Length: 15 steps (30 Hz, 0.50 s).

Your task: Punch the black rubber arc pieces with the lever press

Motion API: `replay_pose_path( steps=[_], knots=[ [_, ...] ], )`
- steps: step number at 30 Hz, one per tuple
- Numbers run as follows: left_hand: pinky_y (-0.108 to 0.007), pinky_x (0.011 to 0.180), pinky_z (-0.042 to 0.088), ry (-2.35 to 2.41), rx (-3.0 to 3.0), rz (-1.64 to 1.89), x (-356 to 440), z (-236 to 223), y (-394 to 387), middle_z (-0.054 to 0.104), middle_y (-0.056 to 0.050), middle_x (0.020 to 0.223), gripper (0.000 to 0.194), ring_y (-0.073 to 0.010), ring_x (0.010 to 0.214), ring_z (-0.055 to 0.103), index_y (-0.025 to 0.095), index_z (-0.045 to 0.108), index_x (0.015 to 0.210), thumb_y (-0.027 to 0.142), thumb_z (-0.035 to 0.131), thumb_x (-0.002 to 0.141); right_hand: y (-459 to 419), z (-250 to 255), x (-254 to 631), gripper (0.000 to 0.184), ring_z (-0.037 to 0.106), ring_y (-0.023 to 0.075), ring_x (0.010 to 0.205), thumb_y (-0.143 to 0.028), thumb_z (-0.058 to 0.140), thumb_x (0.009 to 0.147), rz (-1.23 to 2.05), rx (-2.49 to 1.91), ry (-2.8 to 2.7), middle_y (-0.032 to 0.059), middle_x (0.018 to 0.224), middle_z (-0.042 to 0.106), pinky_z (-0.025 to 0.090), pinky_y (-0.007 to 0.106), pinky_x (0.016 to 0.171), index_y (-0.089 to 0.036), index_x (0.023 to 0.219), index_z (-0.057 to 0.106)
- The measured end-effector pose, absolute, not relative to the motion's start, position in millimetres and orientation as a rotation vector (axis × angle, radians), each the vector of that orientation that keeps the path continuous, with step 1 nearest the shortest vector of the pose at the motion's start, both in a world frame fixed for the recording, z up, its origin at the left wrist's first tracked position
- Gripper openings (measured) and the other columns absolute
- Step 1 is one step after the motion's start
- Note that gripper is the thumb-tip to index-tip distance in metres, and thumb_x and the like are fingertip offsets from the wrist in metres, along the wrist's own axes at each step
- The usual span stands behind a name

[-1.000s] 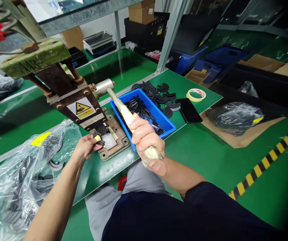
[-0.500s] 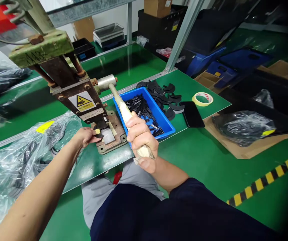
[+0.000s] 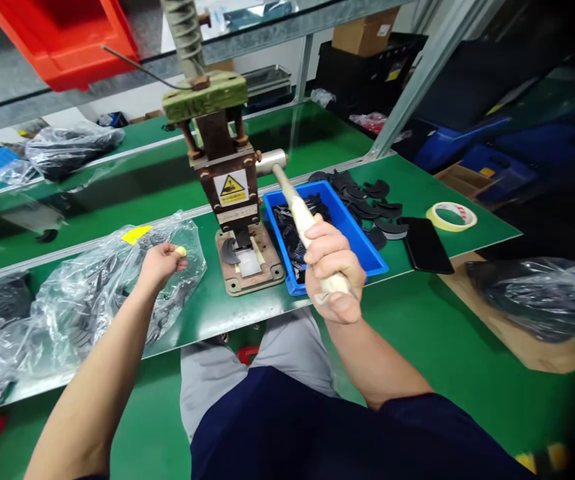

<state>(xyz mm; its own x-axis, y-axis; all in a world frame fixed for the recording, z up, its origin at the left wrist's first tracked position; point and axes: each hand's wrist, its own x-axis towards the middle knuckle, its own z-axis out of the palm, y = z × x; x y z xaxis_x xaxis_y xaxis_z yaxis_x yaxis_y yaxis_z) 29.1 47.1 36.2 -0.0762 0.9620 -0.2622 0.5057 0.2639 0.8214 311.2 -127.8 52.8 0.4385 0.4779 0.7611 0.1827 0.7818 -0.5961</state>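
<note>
Left hand [image 3: 161,268] half-curled by the plastic bag [image 3: 87,283], right hand [image 3: 335,270] gripping the press lever [image 3: 295,203].

Over on the left, the bag lies on the green table [image 3: 212,320] with dark pieces inside; a yellow patch [image 3: 181,251] shows at the left fingertips, and I can't tell if they pinch anything. Next along stands the press [image 3: 228,180], one dark curved piece [image 3: 229,252] resting at the left of its base. Right of that, the fist wraps the lever's pale handle above the blue tray [image 3: 360,247] of small black parts [image 3: 295,253]. Loose curved pieces [image 3: 360,200], a black phone [image 3: 427,245] and a tape roll [image 3: 451,217] lie farther right.
</note>
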Motion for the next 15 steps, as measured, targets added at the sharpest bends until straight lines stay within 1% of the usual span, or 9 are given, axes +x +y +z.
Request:
replay_pose_path(
  steps=[2, 5, 8, 10, 12, 15],
  knots=[
    [-0.025, 0.06, 0.053, 1.791, 1.479, 0.599, -13.7, 31.2, 42.9, 0.065, 0.0, 0.062, 0.009, -0.0146, 0.056, 0.064, 0.016, 0.062, 0.078, 0.018, 0.067, 0.071, -124.1, 56.3, 304.1, 0.022, 0.056, 0.0246, 0.095, -0.049, 0.056, 0.071, 0.104, -0.532, -1.1, 0.0008, 0.072, 0.054, 0.031, 0.06, 0.119, -0.027, 0.07, 0.058],
    [-0.026, 0.061, 0.051, 1.837, 1.726, 0.294, -55.9, 20.1, 27.8, 0.069, -0.002, 0.067, 0.016, -0.0181, 0.062, 0.066, 0.017, 0.069, 0.085, 0.025, 0.067, 0.071, -118.9, 60.9, 296.3, 0.021, 0.057, 0.0235, 0.091, -0.046, 0.054, 0.072, 0.059, -0.476, -1.064, 0.001, 0.069, 0.052, 0.035, 0.057, 0.117, -0.025, 0.068, 0.055],
    [-0.027, 0.069, 0.05, 1.791, 1.955, 0.096, -60.8, 10.0, 11.5, 0.075, -0.007, 0.086, 0.026, -0.0226, 0.079, 0.07, 0.019, 0.073, 0.096, 0.031, 0.067, 0.073, -117.3, 62.0, 295.1, 0.021, 0.058, 0.0235, 0.091, -0.046, 0.054, 0.071, 0.057, -0.484, -1.066, 0.0009, 0.068, 0.051, 0.038, 0.054, 0.114, -0.025, 0.066, 0.054],
    [-0.027, 0.072, 0.049, 1.761, 2.091, 0.03, -50.2, 5.5, 4.4, 0.076, -0.008, 0.095, 0.026, -0.0245, 0.087, 0.071, 0.02, 0.073, 0.095, 0.032, 0.067, 0.073, -117.7, 61.2, 296.3, 0.02, 0.058, 0.0237, 0.092, -0.045, 0.055, 0.07, 0.055, -0.492, -1.068, 0.001, 0.068, 0.051, 0.039, 0.054, 0.113, -0.025, 0.066, 0.053],
    [-0.027, 0.071, 0.047, 1.747, 2.166, -0.031, -37.4, 3.0, 0.9, 0.075, -0.008, 0.093, 0.022, -0.0246, 0.086, 0.07, 0.02, 0.072, 0.091, 0.031, 0.068, 0.072, -118.4, 60.2, 297.5, 0.02, 0.058, 0.0239, 0.092, -0.044, 0.054, 0.07, 0.057, -0.497, -1.071, 0.0012, 0.069, 0.051, 0.039, 0.055, 0.113, -0.025, 0.066, 0.054],
    [-0.025, 0.064, 0.042, 1.752, 2.122, -0.081, -25.7, 2.0, 1.3, 0.072, -0.004, 0.08, 0.017, -0.0211, 0.074, 0.066, 0.02, 0.067, 0.084, 0.025, 0.069, 0.068, -118.9, 59.3, 298.4, 0.019, 0.058, 0.0247, 0.093, -0.044, 0.053, 0.071, 0.053, -0.507, -1.082, 0.0014, 0.07, 0.052, 0.039, 0.058, 0.112, -0.025, 0.066, 0.054]
  ],
)
